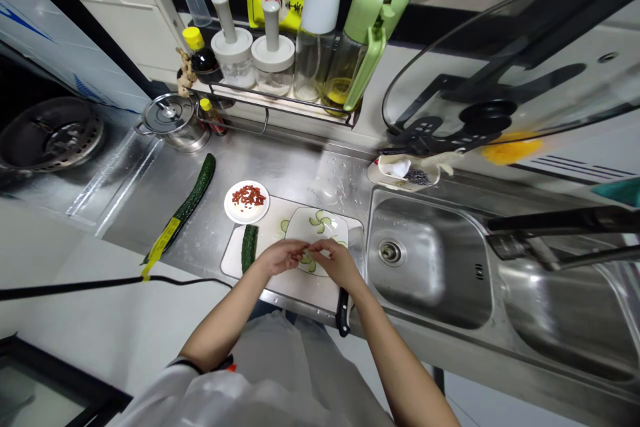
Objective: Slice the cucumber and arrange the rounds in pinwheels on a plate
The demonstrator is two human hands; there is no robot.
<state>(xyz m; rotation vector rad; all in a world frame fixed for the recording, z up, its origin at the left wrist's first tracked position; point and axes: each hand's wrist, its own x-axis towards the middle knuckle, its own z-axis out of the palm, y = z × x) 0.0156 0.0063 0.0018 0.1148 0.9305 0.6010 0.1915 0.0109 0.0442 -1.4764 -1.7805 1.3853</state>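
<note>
Over a white square plate [327,220], my left hand [284,257] and my right hand [334,261] meet at the fingertips. Both hands are closed in a pinch; whatever is between the fingers is too small to make out. Thin cucumber slices [320,221] lie in a fanned, petal-like pattern on the plate, with more slices partly hidden under my hands. Beneath the plate is a pale cutting board [280,287]. A cut piece of cucumber [249,248] rests on it, left of my left hand. A black-handled knife [343,312] lies at the board's front right edge.
A small white dish [247,202] of red dried berries sits behind the board. Further left lie a whole cucumber [195,195] with a yellow label and a lidded steel pot [175,123]. Right is a sink [430,260]. A rack [280,103] of jars and bottles runs behind.
</note>
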